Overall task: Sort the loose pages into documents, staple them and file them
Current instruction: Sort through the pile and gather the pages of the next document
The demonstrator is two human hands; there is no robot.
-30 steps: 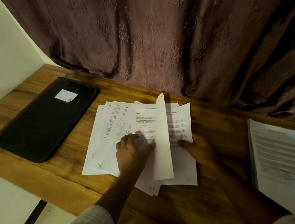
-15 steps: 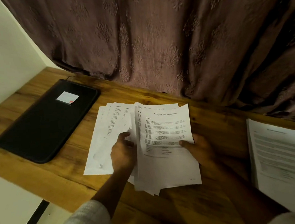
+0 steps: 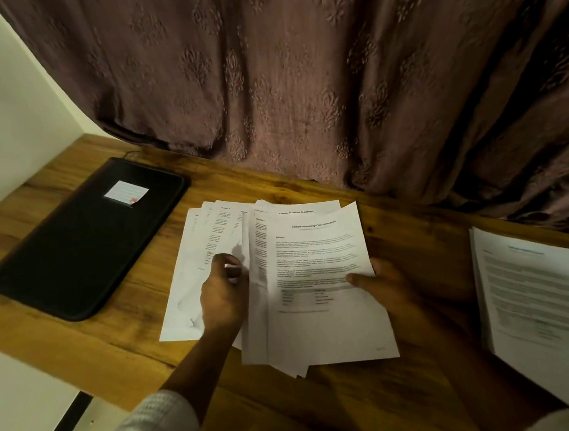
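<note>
Nearest me, the right hand [image 3: 392, 285] pinches the top page [image 3: 321, 263] by its right edge, thumb on top. That sheet stood on edge a second ago and now lies flat, so sorting goes on. The left hand [image 3: 224, 289] curls on the loose pages [image 3: 193, 285] fanned mid-table [image 3: 427, 247], seemingly pinching the next. Their long axis runs away toward the curtain [image 3: 298, 76], headings at the far end.

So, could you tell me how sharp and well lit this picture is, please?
Head view: dim and warm overall; the top page has a readable title but soft body text; the stack on the right is smeared and stretched near the frame edge; the right hand and the desk beside it fall into deep shadow.
</note>
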